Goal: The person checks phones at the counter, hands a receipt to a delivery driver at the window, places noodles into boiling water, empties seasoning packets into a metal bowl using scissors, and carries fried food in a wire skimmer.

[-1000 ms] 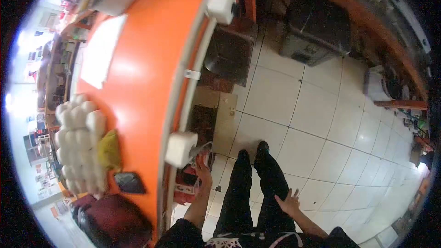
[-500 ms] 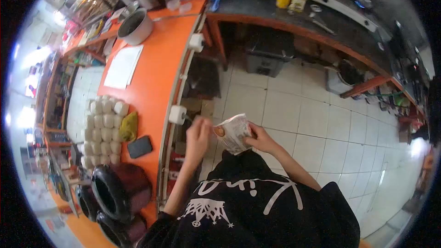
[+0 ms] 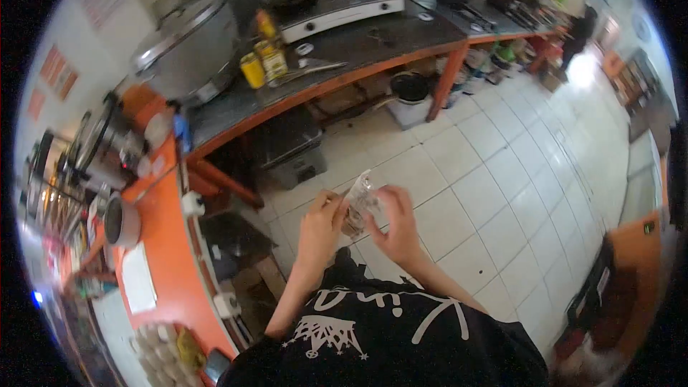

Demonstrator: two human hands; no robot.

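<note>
A printed, shiny packet [image 3: 360, 201] is held upright between my two hands, in front of my black shirt. My left hand [image 3: 322, 223] grips its left side, with the fingers bent. On the other side, my right hand [image 3: 395, 226] has its thumb and fingers around the packet's right edge. The packet's lower part is partly covered by my fingers, and its contents cannot be seen.
Ahead is a dark counter [image 3: 373, 39] with a stove [image 3: 344, 20], a large pot [image 3: 190, 46] and a yellow can [image 3: 252, 70]. At left, an orange counter [image 3: 166, 218] holds a metal pot [image 3: 122, 221] and papers [image 3: 138, 279]. A dark bin [image 3: 290, 147] stands below.
The view has swung right, toward the stove counter. My left hand, earlier raised apart from the packet, is now on it. The packet has turned more edge-on.
</note>
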